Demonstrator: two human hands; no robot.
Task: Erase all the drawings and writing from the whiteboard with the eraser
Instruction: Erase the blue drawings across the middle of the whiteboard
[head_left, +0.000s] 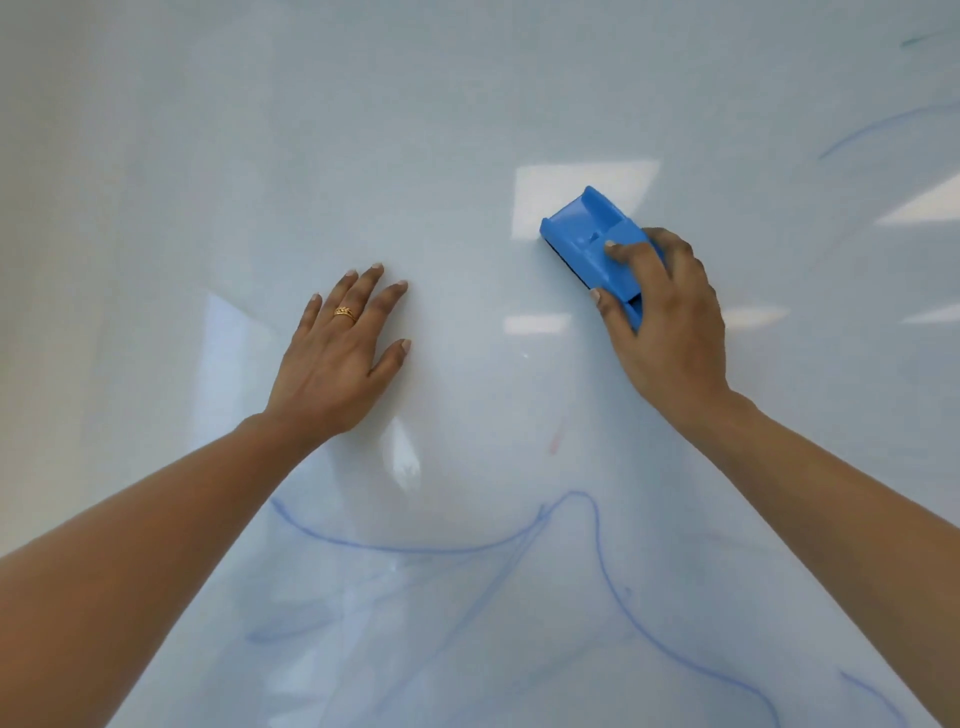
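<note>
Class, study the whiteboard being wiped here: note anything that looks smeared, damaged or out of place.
Nothing is damaged or spilled. What stands out is leftover ink on the whiteboard: a blue line with smeared haze near the bottom, a faint red streak, and strokes at upper right. The right hand grips the eraser away from them.

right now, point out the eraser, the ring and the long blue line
eraser (582, 224): head view, on its blue plastic top
ring (345, 313): head view, on the gold band
long blue line (441, 548): head view, on the stroke between the forearms
</note>
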